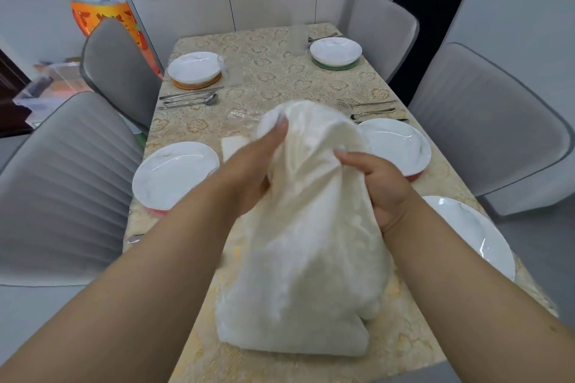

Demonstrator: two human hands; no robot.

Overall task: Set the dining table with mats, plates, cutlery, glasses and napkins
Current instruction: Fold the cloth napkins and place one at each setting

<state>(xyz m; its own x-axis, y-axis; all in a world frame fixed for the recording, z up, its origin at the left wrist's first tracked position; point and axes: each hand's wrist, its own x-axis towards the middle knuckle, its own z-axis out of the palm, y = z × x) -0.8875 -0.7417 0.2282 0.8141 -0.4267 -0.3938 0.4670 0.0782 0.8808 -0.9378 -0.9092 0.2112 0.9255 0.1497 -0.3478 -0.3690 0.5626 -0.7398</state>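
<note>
White cloth napkin (311,227), soft, bunched, gripped by both hands.

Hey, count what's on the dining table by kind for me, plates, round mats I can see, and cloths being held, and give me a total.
White round plates: 5
Round mats showing under plates: 4
White cloth held by both hands: 1
Total: 10

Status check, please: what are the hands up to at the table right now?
Left hand and right hand both grip white cloth. Cloth bottom rests on table. Nothing blocking.
</note>
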